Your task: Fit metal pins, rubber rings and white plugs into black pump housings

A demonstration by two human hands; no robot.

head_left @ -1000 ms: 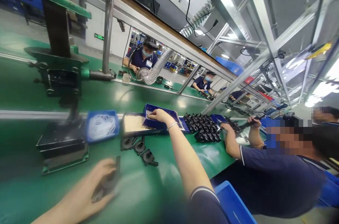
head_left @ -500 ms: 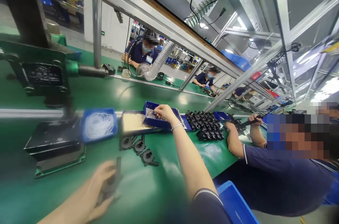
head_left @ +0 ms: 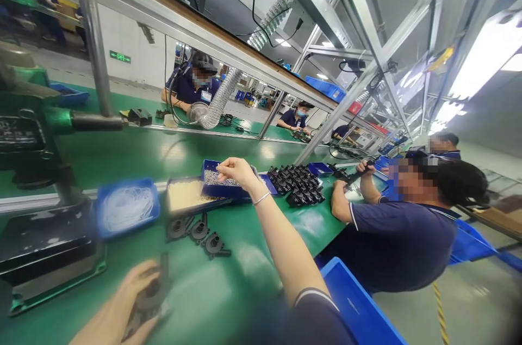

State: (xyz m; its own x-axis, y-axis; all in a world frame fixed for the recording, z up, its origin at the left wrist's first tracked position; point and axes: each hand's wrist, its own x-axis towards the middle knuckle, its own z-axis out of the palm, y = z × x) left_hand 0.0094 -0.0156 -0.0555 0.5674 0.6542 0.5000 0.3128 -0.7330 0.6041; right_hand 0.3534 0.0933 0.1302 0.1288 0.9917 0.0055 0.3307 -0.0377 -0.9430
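My left hand point(head_left: 130, 301), low on the left, is wrapped round a black plastic part point(head_left: 153, 293) with an upright tube; both are somewhat blurred. Over a blue bin of small metal screws point(head_left: 212, 177), the fingertips of my right hand point(head_left: 234, 172) are pinched together. Whatever they hold is too small to make out. Several similar black round parts point(head_left: 199, 229) lie on the green table between my hands. Beside the screw bin sits a tray of cream-coloured small pieces point(head_left: 185, 194).
A blue tray of white rings point(head_left: 128, 208) and a black-topped box point(head_left: 44, 236) stand at left. Rows of black parts point(head_left: 296, 184) lie beyond my right arm. A co-worker point(head_left: 403, 241) sits at right, near a blue crate point(head_left: 354, 301).
The view has turned to the right, so the bench items appear further left. My right hand is raised slightly from the screws. My left hand still holds the black part.
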